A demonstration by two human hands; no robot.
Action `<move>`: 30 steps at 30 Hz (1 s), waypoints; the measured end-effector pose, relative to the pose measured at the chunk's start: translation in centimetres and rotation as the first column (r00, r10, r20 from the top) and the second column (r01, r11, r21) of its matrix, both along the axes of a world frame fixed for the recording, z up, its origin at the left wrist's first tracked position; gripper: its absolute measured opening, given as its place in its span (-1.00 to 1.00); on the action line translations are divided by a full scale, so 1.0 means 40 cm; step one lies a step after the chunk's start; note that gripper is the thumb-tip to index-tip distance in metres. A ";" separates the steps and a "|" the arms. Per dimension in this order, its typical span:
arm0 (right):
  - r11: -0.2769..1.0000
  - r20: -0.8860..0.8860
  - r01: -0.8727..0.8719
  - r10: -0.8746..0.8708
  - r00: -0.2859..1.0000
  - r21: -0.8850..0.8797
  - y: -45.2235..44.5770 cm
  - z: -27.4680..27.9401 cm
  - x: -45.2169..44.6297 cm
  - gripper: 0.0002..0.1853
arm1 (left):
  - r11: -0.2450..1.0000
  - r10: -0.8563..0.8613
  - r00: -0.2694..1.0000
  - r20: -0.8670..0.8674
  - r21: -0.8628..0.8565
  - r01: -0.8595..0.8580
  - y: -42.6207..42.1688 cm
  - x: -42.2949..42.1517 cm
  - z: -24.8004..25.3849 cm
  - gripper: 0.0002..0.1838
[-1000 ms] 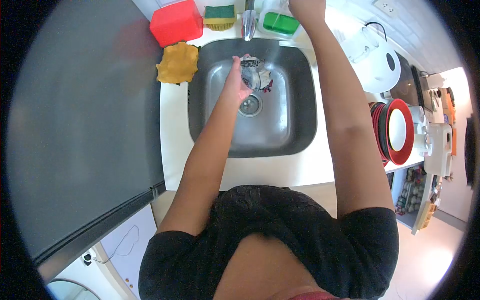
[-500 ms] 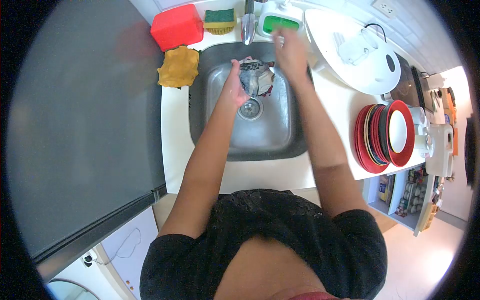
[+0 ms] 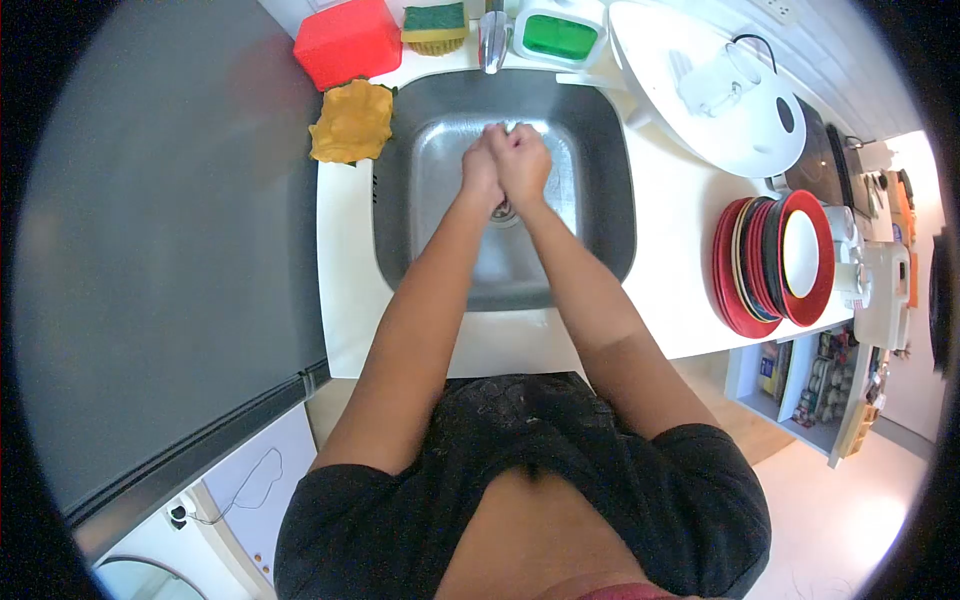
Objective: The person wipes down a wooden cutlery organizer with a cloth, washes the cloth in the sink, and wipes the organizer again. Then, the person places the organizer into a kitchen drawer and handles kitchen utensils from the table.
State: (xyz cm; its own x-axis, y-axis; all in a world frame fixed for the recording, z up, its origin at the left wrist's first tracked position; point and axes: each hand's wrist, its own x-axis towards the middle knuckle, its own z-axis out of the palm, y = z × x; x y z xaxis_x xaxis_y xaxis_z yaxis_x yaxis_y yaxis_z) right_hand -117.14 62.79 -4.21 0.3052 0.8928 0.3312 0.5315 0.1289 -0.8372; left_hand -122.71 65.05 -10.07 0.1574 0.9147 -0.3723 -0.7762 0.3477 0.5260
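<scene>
In the 1 head view, the left hand point(image 3: 481, 172) and right hand point(image 3: 524, 165) are together inside the sink point(image 3: 605, 200), just above its drain point(image 3: 504, 212). The 2 hands touch, fingers curled in with little opening to see; whether anything lies between them is hidden, so I cannot tell what either holds. The contact between the hands looks under way, not finished, since they are pressed together; how much is done or left does not show. At the far edge of the sink stands the faucet point(image 3: 493, 42), with the green soap container point(image 3: 558, 36) to its right and the sponge point(image 3: 434, 20) to its left. Left of the sink lies the yellow cloth point(image 3: 353, 121); well to its right are stacked plates point(image 3: 733, 285).
</scene>
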 end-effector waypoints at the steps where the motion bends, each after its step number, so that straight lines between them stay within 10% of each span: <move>1: 0.984 -0.034 0.078 -0.085 0.996 -0.162 0.027 -0.011 0.030 -0.56 | 0.987 0.010 0.883 -0.468 -0.139 -0.084 -0.037 0.015 0.094 -0.61; 9: 0.977 -0.020 0.023 -0.028 0.999 -0.214 -0.046 0.004 0.004 -0.53 | 0.975 -0.221 0.975 0.028 0.032 0.221 0.017 -0.031 -0.052 -0.56; 12: 0.952 -0.066 0.032 -0.055 0.996 -0.305 -0.005 0.033 0.062 -0.50 | 0.949 -0.189 0.938 -0.290 -0.299 0.099 -0.057 0.003 0.164 -0.51; 14: 0.980 0.117 -0.064 0.087 0.989 -0.190 0.021 -0.035 0.097 -0.46 | 0.959 -0.239 0.894 -0.378 -0.235 0.157 -0.035 -0.019 0.136 -0.52; 17: 0.886 -0.069 -0.324 0.320 0.945 -0.332 0.022 -0.045 0.105 -0.41 | 0.959 -0.278 0.854 -0.439 -0.084 0.269 -0.015 -0.037 0.112 -0.49; 22: 0.966 -0.439 -0.145 0.037 0.898 -0.215 0.064 -0.050 0.139 -0.54 | 0.879 -0.416 0.798 -0.437 0.032 0.476 -0.057 -0.074 0.093 -0.57; 27: 0.979 -0.116 -0.033 0.057 0.992 0.203 -0.004 -0.007 0.039 -0.62 | 0.992 -0.068 0.975 -0.209 -0.114 0.045 -0.039 -0.011 0.040 -0.56; 28: 0.982 -0.110 -0.028 0.049 0.993 0.186 -0.027 0.042 0.018 -0.62 | 0.947 -0.306 0.919 0.247 0.175 0.269 0.003 -0.029 -0.027 -0.54; 30: 0.930 0.256 -0.206 0.289 0.923 -0.305 -0.080 0.101 0.000 -0.87 | 0.823 -0.556 0.593 0.582 0.484 0.296 0.018 -0.018 -0.112 -0.51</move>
State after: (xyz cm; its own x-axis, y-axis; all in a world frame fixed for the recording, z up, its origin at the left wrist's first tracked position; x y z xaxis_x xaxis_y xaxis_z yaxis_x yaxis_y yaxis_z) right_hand -117.14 59.57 -0.18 -0.0108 0.9940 0.1092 0.7367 0.0818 -0.6713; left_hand -123.43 65.77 -14.55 0.6429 0.7082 0.2917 -0.7513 0.6572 0.0601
